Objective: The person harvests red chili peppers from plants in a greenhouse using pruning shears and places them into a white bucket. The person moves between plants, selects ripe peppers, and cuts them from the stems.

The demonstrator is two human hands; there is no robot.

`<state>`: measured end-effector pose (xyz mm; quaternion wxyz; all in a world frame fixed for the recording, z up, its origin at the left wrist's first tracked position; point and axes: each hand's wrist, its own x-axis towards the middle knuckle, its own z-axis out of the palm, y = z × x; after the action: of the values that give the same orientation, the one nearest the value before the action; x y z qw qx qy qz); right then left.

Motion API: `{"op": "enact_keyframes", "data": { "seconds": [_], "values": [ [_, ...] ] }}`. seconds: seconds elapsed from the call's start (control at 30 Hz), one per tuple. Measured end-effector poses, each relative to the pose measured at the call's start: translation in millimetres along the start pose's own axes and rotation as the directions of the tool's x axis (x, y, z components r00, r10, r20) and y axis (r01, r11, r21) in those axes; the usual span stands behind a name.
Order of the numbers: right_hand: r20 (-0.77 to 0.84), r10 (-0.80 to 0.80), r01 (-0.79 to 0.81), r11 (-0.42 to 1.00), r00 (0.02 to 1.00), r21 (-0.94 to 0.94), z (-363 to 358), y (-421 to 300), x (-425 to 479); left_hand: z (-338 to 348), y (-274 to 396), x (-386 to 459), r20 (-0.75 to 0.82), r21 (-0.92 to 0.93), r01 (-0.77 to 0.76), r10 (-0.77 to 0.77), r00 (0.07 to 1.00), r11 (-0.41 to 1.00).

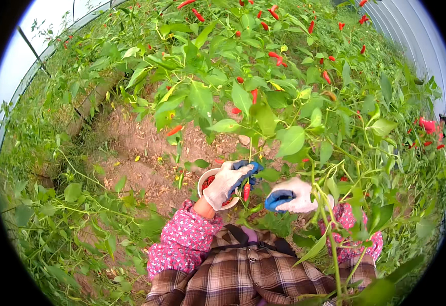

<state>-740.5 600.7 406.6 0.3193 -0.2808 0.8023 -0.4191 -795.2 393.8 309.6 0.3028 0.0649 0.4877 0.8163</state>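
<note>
My left hand [228, 183], in a white knit glove with blue-coated fingers, is closed around a thin green pepper stem [250, 151]. Just below those fingers hangs a red chili pepper [247, 192]. Partly covered by my left hand, a white bucket [201, 183] holds many red chilies [208, 182]. My right hand [293, 197], gloved the same way, is to the right with its fingers curled; whether anything lies inside them is hidden. Leafy pepper stems [324, 214] cross in front of its wrist.
Pepper plants [203, 95] bearing red chilies surround me, with branches reaching close to both arms. Bare soil [138, 145] strewn with dry leaves shows at left. A pale plastic greenhouse wall [418, 42] curves along the right. Something red [429, 125] sits among the plants there.
</note>
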Motion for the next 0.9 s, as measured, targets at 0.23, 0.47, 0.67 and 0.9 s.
{"op": "enact_keyframes", "data": {
  "seconds": [0.23, 0.47, 0.67, 0.9],
  "values": [
    [0.055, 0.528, -0.451, 0.661, 0.847, 0.599, 66.3, 126.6, 24.2, -29.9, 9.2, -3.7, -0.213, 0.335, -0.103, 0.181, 0.960, 0.937],
    [-0.578, 0.224, 0.185, 0.805, 0.785, 0.564, 67.4, 169.4, 91.1, -43.2, 38.4, -21.0, -0.122, 0.729, -0.208, 0.424, 0.897, 0.652],
    [-0.397, 0.271, 0.163, 0.610, 0.877, 0.775, 51.5, 157.5, 95.8, -30.6, 66.8, -58.0, 0.099, 0.985, -0.172, 0.787, 0.610, 0.009],
    [-0.354, 0.202, 0.076, 0.770, 0.913, 0.634, 47.8, 72.4, 81.0, -16.8, 7.6, -91.1, -0.031, 0.893, -0.247, 0.602, 0.798, 0.375]
  ]
}}
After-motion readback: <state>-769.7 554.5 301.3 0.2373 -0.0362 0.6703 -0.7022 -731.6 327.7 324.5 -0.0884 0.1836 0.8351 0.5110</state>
